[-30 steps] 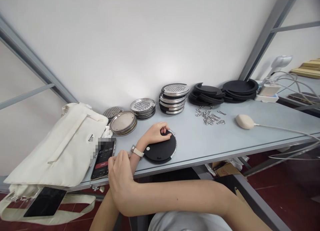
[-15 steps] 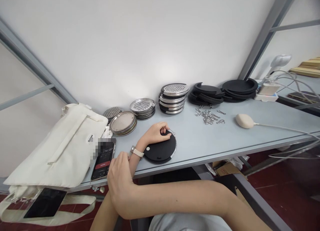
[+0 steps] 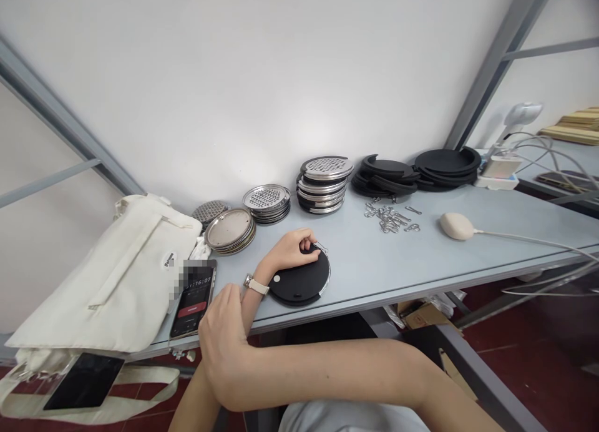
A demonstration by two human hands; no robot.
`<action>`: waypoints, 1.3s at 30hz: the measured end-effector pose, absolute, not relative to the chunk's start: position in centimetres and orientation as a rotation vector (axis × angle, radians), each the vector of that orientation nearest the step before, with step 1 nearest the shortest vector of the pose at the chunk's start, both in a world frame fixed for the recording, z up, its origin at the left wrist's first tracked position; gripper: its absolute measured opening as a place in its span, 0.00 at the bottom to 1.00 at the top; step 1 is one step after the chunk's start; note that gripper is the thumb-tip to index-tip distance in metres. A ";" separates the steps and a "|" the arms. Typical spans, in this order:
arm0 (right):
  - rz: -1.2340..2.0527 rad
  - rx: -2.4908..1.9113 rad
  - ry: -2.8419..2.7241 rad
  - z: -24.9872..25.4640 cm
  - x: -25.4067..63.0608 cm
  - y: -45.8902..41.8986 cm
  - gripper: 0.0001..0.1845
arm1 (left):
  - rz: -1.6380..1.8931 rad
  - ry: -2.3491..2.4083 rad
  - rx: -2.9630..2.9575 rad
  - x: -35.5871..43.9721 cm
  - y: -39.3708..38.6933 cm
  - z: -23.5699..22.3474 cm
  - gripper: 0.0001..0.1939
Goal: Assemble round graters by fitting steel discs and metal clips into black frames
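Left grip: left hand [image 3: 291, 248] is pretty much closed, fingers pinching down at a notch in the edge of a black disc [image 3: 299, 283], with a tiny wire clip [image 3: 322, 248] poking out right beside them.

Right grip: right hand [image 3: 222, 327] is draped across the left forearm just below the watch [image 3: 256, 286], fingers curled. Can't tell if it's actually closed on anything.

Disc: lying flat on the surface [image 3: 374, 263] near its front edge, steel rim [image 3: 328, 276] showing down one side.

Looks done: only this one disc seems to have black and steel together, as far as I can see.

Looks left: stacks of grater plates [image 3: 325, 185] and plain steel plates [image 3: 229, 228], black rings [image 3: 447, 162], and a loose pile of clips [image 3: 386, 218].

Nearby: phone [image 3: 193, 301] showing a timer, canvas bag [image 3: 116, 276].
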State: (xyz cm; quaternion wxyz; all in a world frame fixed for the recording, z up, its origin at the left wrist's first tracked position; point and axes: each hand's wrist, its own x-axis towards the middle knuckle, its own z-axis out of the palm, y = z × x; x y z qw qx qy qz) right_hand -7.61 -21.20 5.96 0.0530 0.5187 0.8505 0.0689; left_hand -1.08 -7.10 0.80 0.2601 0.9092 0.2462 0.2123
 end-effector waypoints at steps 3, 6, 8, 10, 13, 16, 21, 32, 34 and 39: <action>0.198 1.638 2.634 6.0 -7.5 -21.4 0.08 | 0.571 0.674 2.463 -1.1 -7.0 0.8 0.07; 0.218 1.628 2.539 6.3 -7.3 -21.4 0.14 | 0.573 0.663 2.462 -1.1 -7.0 0.7 0.07; 0.230 1.557 2.483 6.4 -7.3 -21.3 0.19 | 0.578 0.651 2.467 -1.1 -7.0 0.7 0.07; 0.224 1.506 2.488 6.3 -7.4 -21.2 0.18 | 0.581 0.648 2.470 -1.1 -7.0 0.6 0.07; 0.222 1.520 2.543 6.0 -7.5 -21.0 0.12 | 0.579 0.656 2.460 -1.1 -7.0 0.6 0.07; 0.254 1.494 2.610 5.7 -7.4 -20.9 0.06 | 0.575 0.665 2.454 -1.1 -7.0 0.6 0.07; 0.218 1.435 2.624 6.0 -7.0 -21.0 0.08 | 0.568 0.669 2.461 -1.1 -7.0 0.6 0.07; 0.254 1.564 2.692 5.0 -7.2 -21.2 0.05 | 0.557 0.665 2.472 -1.0 -6.9 0.7 0.07; 0.209 1.538 2.694 5.2 -7.2 -21.2 0.06 | 0.559 0.664 2.471 -1.0 -7.0 0.7 0.07; 0.077 1.489 2.821 5.0 -7.4 -20.3 0.02 | 0.571 0.657 2.468 -1.1 -7.0 0.6 0.07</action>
